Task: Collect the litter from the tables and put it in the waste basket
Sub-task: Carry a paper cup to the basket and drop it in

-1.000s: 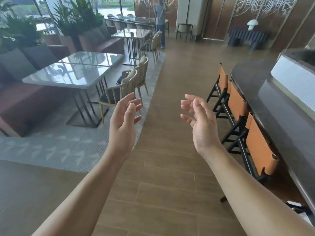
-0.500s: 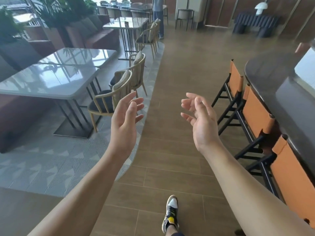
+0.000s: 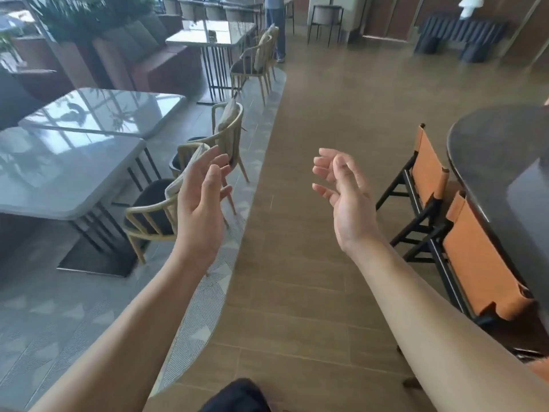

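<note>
- The left grip [image 3: 199,209] is held up in the air with the palm turned inward. Its fingers are loosely spread and it holds nothing.
- The right grip [image 3: 347,203] is at the same height, well apart from the left one. Its fingers are a little curled and relaxed, and it also holds nothing.
- The near counter [image 3: 59,173] is at the left. It has a pale grey glossy top with rounded corners, which mirrors the windows and plants, and it stands on thin black metal legs.
- A second counter [image 3: 104,111] of the same kind touches it from behind.
- The far counter [image 3: 214,32] carries a small dark thing [image 3: 212,35]. It is too small to tell if it is litter.
- Two wooden chairs [image 3: 154,215] with curved light frames and dark seats stand beside the near counter. Each has a pale cushion against its back.
- The carpet [image 3: 59,307] under them is grey with a triangle pattern and a curved edge.
- The floor [image 3: 297,263] between the hands is made of brown planks with a matte wood look.
- At the right is a dark bar top [image 3: 499,150], rounded at its end and slightly shiny.
- Beside it stand high stools [image 3: 427,168] with black frames and orange leather-like backs.
- A brown sofa [image 3: 166,66] with grey cushions stands along the window side.
</note>
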The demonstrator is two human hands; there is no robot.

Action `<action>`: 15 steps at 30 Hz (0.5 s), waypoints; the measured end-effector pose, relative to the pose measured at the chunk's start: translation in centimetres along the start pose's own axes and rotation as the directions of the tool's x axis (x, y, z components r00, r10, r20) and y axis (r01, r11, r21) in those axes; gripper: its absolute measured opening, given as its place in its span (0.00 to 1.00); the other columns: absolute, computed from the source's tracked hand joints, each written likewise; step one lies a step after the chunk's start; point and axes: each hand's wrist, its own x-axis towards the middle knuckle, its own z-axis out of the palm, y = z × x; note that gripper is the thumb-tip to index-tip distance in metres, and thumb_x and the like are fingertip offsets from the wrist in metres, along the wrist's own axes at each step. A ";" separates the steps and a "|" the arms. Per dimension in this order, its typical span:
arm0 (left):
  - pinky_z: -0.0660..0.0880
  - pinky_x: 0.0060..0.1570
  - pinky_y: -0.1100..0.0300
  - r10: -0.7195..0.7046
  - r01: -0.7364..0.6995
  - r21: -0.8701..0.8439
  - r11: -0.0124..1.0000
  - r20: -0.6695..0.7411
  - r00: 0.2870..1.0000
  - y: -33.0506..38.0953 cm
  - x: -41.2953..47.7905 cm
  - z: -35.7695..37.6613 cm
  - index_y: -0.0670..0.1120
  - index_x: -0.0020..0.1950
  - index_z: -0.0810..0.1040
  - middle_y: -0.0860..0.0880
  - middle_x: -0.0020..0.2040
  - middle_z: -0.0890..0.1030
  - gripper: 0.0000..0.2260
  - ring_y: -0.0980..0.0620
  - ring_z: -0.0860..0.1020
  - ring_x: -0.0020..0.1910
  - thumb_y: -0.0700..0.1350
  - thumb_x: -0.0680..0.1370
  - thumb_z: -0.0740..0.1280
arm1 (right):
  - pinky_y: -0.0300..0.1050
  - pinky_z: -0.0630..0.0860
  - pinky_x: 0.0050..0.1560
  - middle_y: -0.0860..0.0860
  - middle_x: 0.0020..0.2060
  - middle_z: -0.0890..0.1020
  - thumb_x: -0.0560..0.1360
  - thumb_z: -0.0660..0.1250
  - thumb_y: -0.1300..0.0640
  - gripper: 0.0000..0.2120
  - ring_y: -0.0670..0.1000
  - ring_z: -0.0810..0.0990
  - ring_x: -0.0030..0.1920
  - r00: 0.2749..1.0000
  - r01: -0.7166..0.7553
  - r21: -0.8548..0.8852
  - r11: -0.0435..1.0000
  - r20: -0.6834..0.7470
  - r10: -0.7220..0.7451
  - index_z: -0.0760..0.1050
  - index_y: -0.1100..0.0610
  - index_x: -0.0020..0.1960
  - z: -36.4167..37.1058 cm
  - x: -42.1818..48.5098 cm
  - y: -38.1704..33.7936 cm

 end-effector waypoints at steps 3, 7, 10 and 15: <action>0.79 0.60 0.59 -0.002 0.002 -0.011 1.000 0.008 1.000 -3.2 6.0 1.8 0.44 0.75 0.74 0.45 0.69 0.81 0.21 0.52 0.81 0.67 0.52 0.85 0.59 | 0.48 0.78 0.61 0.44 0.56 0.84 0.78 0.64 0.35 0.14 0.47 0.81 0.62 1.000 0.002 -0.016 1.000 -0.011 -0.002 0.84 0.39 0.55 0.1 6.1 2.7; 0.78 0.61 0.58 0.014 -0.014 0.001 1.000 0.017 1.000 -7.8 14.9 3.4 0.50 0.73 0.76 0.49 0.68 0.81 0.18 0.55 0.81 0.67 0.54 0.85 0.59 | 0.48 0.78 0.60 0.44 0.56 0.84 0.78 0.64 0.36 0.14 0.46 0.81 0.61 0.999 0.016 -0.034 0.999 -0.028 -0.017 0.84 0.39 0.55 1.1 15.0 6.5; 0.79 0.65 0.52 0.035 -0.035 0.016 0.999 0.035 0.999 -10.9 22.2 4.5 0.57 0.70 0.77 0.52 0.67 0.82 0.16 0.55 0.81 0.67 0.56 0.84 0.59 | 0.49 0.78 0.59 0.44 0.56 0.84 0.78 0.63 0.35 0.14 0.46 0.81 0.61 0.998 0.023 -0.045 0.999 -0.051 -0.025 0.84 0.38 0.56 2.3 22.4 9.0; 0.79 0.66 0.48 0.038 -0.039 0.017 0.999 0.065 0.997 -14.8 35.2 7.0 0.58 0.69 0.78 0.54 0.67 0.82 0.16 0.53 0.81 0.67 0.57 0.84 0.60 | 0.48 0.79 0.60 0.42 0.55 0.85 0.78 0.63 0.35 0.14 0.47 0.82 0.63 0.992 0.033 -0.057 0.998 -0.119 -0.040 0.84 0.37 0.55 4.0 35.1 11.2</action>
